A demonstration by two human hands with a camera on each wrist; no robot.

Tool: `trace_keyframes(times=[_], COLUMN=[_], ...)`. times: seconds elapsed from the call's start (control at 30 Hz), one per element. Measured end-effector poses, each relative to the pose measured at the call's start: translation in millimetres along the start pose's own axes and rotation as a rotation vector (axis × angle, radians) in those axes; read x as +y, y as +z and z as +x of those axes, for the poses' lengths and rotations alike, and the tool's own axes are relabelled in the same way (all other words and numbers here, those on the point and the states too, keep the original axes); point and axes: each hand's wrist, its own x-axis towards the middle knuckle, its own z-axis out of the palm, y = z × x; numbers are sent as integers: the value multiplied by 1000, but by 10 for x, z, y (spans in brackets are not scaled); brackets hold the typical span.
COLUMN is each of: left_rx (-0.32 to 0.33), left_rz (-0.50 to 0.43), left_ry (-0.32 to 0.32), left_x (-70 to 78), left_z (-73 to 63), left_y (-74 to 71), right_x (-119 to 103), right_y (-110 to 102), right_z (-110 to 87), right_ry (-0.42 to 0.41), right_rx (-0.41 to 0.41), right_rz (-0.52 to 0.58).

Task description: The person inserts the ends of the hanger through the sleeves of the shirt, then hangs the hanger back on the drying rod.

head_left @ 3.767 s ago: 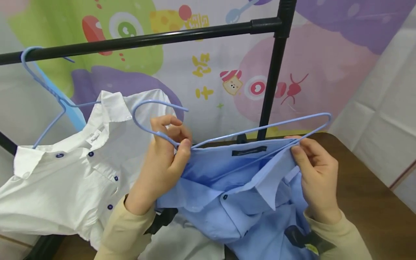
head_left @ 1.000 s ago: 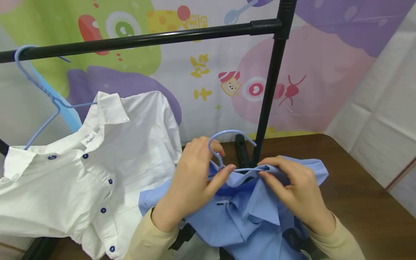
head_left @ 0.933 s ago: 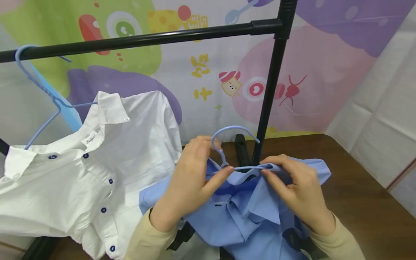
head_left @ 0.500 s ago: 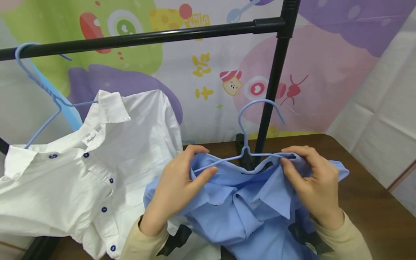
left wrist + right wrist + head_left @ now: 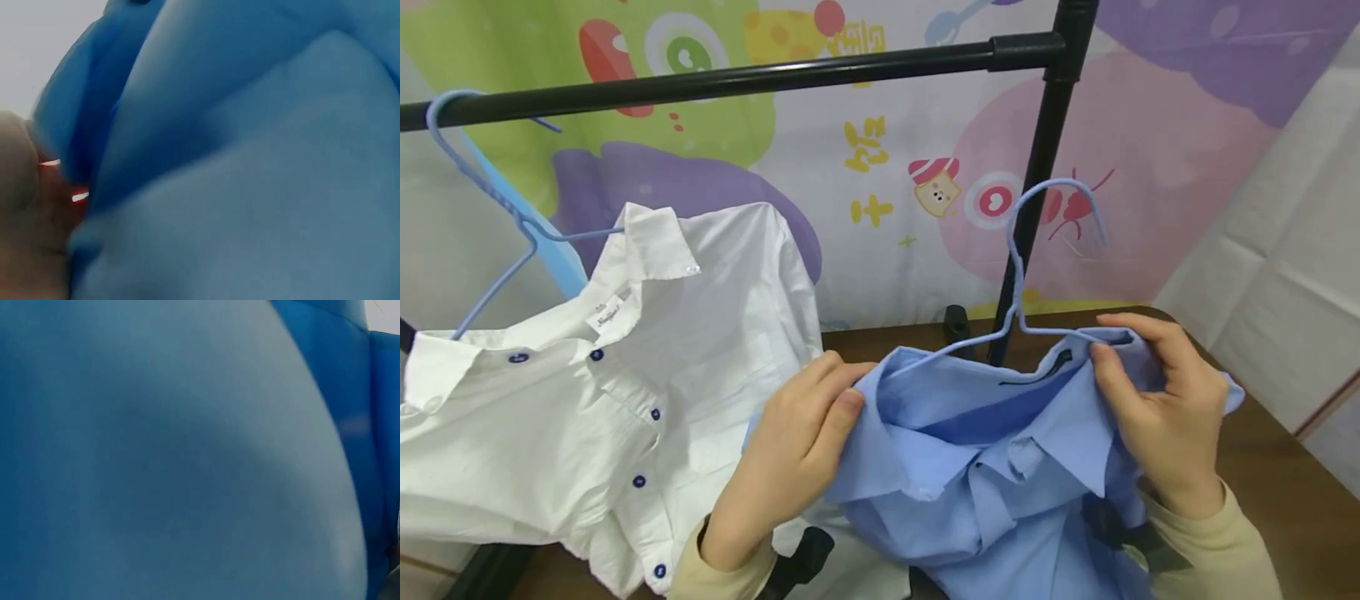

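Note:
A blue collared shirt (image 5: pixel 962 508) hangs between my hands in the head view. Its neck opening faces up, with a dark label inside. A light-blue hanger (image 5: pixel 1017 275) stands in the neck, hook raised in front of the rack's post, both arms running inside the shirt. My left hand (image 5: pixel 786 450) pinches the left side of the collar between thumb and fingers. My right hand (image 5: pixel 1172 408) pinches the right side of the collar together with the hanger arm. Blue cloth fills both wrist views; part of the left hand (image 5: pixel 31 206) shows at the left wrist view's edge.
A white shirt (image 5: pixel 572 433) on a blue hanger (image 5: pixel 497 196) hangs from the black rack bar (image 5: pixel 722 82) at left. The rack's post (image 5: pixel 1037 192) rises behind the blue shirt. A brown table (image 5: pixel 1285 467) lies beneath, with a cartoon-printed curtain (image 5: pixel 917 275) behind.
The hanger's left arm has gone inside the shirt's neck and its hook has risen and moved right. My left hand has let go of the hanger and now pinches the collar. My hands have spread apart.

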Motion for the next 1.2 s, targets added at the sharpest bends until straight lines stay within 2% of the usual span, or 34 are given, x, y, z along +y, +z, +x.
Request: trace_keyframes(times=[0.17,0.3,0.4,0.6,0.73,0.83,0.9,1.07,1.2], left_rx=[-14,48,97,191,209,187,156,23,-67], left_rz=[23,8,-12,-36,-32,-29,-32,-6,28], left_ry=[-25,-24,-36,-120,-135,-162,-203,-327,-375], left_x=[-32,-88,-123,-191,-230,-261,-278,-320,-363], left_z=[-14,-8,-4,-11,-15,-22,-26,-33,-19], left_y=[-98,-115,-113,-125,-122,-99,-82,-34,18], right_x=[50,64,60,6,-44,-71,-80,-102,-118], right_y=[-67,-80,-83,-71,-72,-84,-90,-108,-116], right_z=[58,79,87,153,218,259,273,288,300], right_ry=[59,91,113,128,113,109,108,119,135], right_rx=[112,203,267,457,566,618,642,688,721], right_rz=[74,174,208,301,352,380,390,432,466])
